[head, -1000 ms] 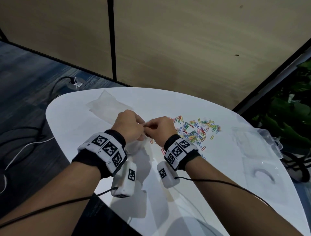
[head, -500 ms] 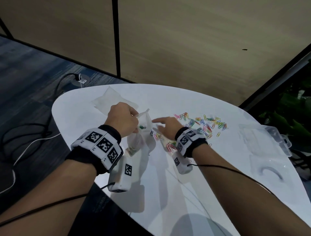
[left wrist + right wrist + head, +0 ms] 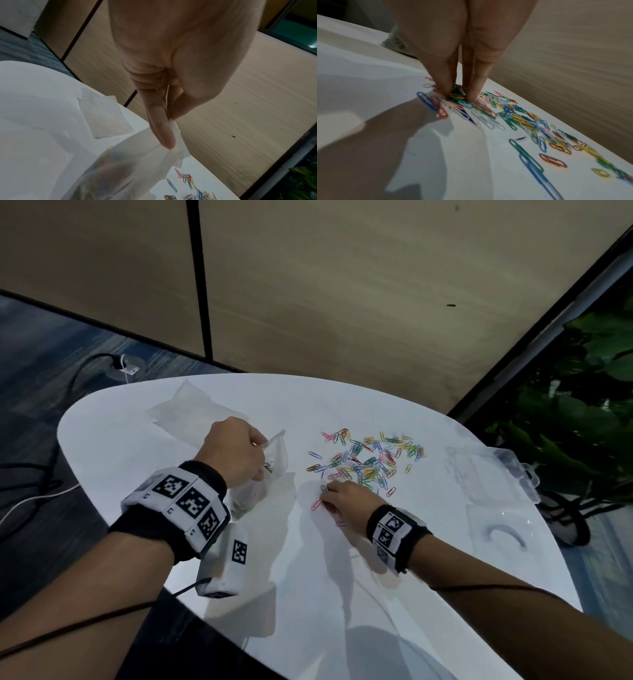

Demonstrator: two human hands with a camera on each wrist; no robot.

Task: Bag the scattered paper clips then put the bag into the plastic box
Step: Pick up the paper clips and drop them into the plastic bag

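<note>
Coloured paper clips lie scattered on the white table, shown close in the right wrist view. My left hand pinches the top edge of a clear plastic bag between thumb and finger; the bag hangs above the table with a few clips inside. My right hand reaches down at the near left edge of the pile, its fingertips closing on a small clump of green and yellow clips. The clear plastic box sits at the right.
A second flat clear bag lies at the table's far left. The box's lid rests near the right edge. A wooden wall stands behind the table, plants are at the right, and cables run over the floor at the left.
My hands were together at the bag's mouth; the right hand has since moved right and down onto the clip pile. The left hand keeps holding the bag up.
</note>
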